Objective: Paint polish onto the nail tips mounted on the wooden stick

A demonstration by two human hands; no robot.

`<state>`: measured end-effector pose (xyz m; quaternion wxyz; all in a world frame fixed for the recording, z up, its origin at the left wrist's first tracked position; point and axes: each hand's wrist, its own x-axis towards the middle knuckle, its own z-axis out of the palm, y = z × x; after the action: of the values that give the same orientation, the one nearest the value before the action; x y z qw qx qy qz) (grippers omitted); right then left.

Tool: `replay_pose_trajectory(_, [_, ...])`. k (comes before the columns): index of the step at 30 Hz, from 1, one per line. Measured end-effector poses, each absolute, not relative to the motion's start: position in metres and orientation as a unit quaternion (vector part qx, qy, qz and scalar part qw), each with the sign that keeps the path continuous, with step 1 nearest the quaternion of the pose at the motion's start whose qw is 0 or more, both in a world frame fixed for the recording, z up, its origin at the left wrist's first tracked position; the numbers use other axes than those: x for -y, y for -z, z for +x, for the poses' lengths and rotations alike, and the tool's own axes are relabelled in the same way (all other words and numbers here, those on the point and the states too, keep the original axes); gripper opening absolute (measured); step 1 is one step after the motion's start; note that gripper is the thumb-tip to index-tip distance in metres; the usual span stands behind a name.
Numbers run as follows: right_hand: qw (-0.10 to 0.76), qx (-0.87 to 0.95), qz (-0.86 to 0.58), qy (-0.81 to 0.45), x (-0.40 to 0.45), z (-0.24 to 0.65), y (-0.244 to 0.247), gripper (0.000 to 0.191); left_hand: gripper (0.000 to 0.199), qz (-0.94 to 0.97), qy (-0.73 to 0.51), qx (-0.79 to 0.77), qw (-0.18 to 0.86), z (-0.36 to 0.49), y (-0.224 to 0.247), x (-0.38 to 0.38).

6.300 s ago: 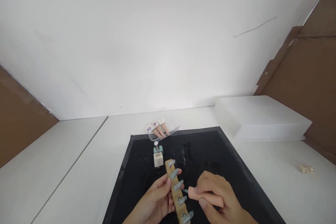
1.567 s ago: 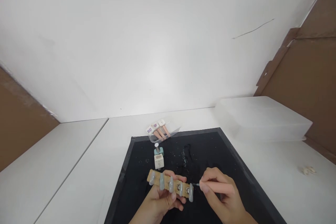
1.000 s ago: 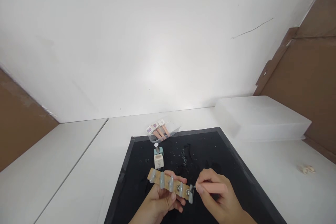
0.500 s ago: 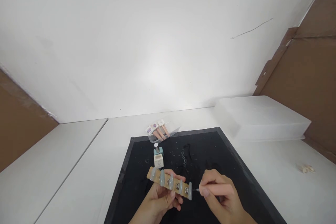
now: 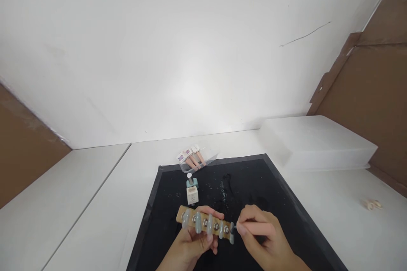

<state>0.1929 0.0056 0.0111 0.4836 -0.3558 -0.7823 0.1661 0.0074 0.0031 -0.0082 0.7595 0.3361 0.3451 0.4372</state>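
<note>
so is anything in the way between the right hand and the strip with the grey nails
Nothing visible is in the way: the right hand holds a pink-handled brush, its tip at the end nail of the wooden strip.

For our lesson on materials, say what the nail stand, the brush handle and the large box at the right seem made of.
Nail stand: probably wood, smooth; tan colour, with shiny round studs that look metallic.
Brush handle: likely plastic with a matte finish; even pink, no bright glare.
Large box: probably frosted plastic; milky, slightly see-through sides.
</note>
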Motion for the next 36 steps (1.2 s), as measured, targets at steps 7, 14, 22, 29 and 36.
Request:
replay_pose_trajectory(7, [0.502, 0.74, -0.415, -0.168, -0.003, 0.195, -0.005, 0.031, 0.033, 0.339, -0.455, -0.35, 0.746, 0.005, 0.016, -0.002])
replay_pose_trajectory(14, [0.505, 0.745, -0.4, -0.172, -0.003, 0.196, -0.002, 0.032, 0.041, 0.364, -0.476, -0.341, 0.724, 0.003, 0.03, -0.006])
replay_pose_trajectory(22, [0.493, 0.773, -0.362, -0.167, -0.004, 0.194, -0.006, 0.036, 0.041, 0.412, -0.469, -0.344, 0.702, 0.001, 0.033, -0.014])
replay_pose_trajectory(29, [0.508, 0.778, -0.33, -0.165, -0.008, 0.19, -0.015, 0.027, 0.042, 0.434, -0.457, -0.332, 0.702, 0.002, 0.039, -0.02])
replay_pose_trajectory(36, [0.468, 0.78, -0.36, -0.206, -0.007, 0.191, -0.013, 0.021, 0.036, 0.425, -0.453, -0.342, 0.705, 0.001, 0.027, -0.011])
